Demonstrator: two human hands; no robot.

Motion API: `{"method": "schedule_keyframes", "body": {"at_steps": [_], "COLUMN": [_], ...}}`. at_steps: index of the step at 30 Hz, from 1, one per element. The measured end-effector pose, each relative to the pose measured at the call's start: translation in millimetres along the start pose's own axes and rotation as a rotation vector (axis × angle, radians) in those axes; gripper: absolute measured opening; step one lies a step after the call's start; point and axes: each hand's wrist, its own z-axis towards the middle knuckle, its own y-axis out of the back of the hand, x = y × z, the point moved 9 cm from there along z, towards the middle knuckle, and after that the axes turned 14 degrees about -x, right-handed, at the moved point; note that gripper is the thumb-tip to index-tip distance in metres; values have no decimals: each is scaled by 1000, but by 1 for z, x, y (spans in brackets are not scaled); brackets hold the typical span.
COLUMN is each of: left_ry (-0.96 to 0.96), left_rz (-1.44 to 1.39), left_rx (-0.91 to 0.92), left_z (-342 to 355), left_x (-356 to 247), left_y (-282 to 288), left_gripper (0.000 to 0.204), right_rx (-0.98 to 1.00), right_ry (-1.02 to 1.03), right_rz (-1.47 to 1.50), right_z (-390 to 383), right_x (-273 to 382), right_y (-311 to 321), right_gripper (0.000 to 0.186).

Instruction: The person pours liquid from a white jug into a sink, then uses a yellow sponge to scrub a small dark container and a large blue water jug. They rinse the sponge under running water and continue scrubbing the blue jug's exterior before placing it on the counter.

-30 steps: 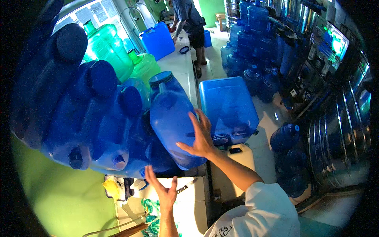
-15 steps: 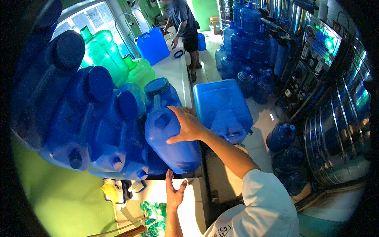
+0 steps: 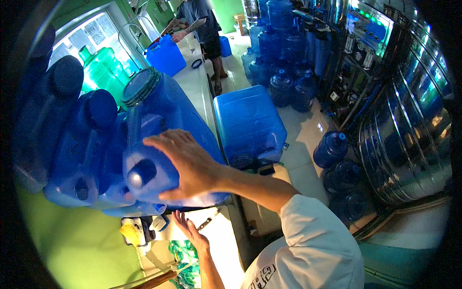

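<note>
A blue plastic water jug (image 3: 197,123) with a ribbed screw lid lies tilted in front of me, its spout end facing me. My right hand (image 3: 190,166) grips that end, fingers spread over the top and thumb low beside the round spout. Below the jug, my left hand (image 3: 195,236) is open with its fingers stretched toward the jug's underside; whether they touch it I cannot tell. More blue jugs (image 3: 72,164) stand in a row to the left, partly hidden by the one I hold. Behind them shows a green-lit round bottle (image 3: 103,72).
A large blue container (image 3: 252,123) stands right of the counter. At the back, a person (image 3: 199,29) has hands at a blue jerrycan (image 3: 166,55). Round bottles (image 3: 276,43) are stacked beyond, near a steel tank (image 3: 404,139). A yellow sponge (image 3: 131,233) lies below the jugs.
The jug has come closer and swung left with my right hand on it, covering neighbouring jugs. My left hand has shifted left. The person's hands have reached the jerrycan. The whole view has shifted.
</note>
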Motion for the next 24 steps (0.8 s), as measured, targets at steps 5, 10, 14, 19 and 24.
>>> {"method": "schedule_keyframes", "body": {"at_steps": [5,10,14,19,24], "left_ry": [401,459,415,344,285], "left_rz": [-387,-341,-238,-100,25], "left_rx": [-106,-274,-399,-519,-598], "left_z": [-42,-104,-140,-175,-198], "left_x": [56,60,37,8,-18], "left_y": [56,146,217,295,359], "left_gripper": [86,84,82,80,78], "right_rx": [-30,101,-96,390,559], "right_ry": [3,-11,129,60,-281], "right_rz": [64,185,339,613,744], "right_z": [-27,-91,-131,-177,-200], "right_x": [117,230,318,378,383], "right_y": [38,28,36,-6,-64], "right_gripper": [108,96,78,113,106]}}
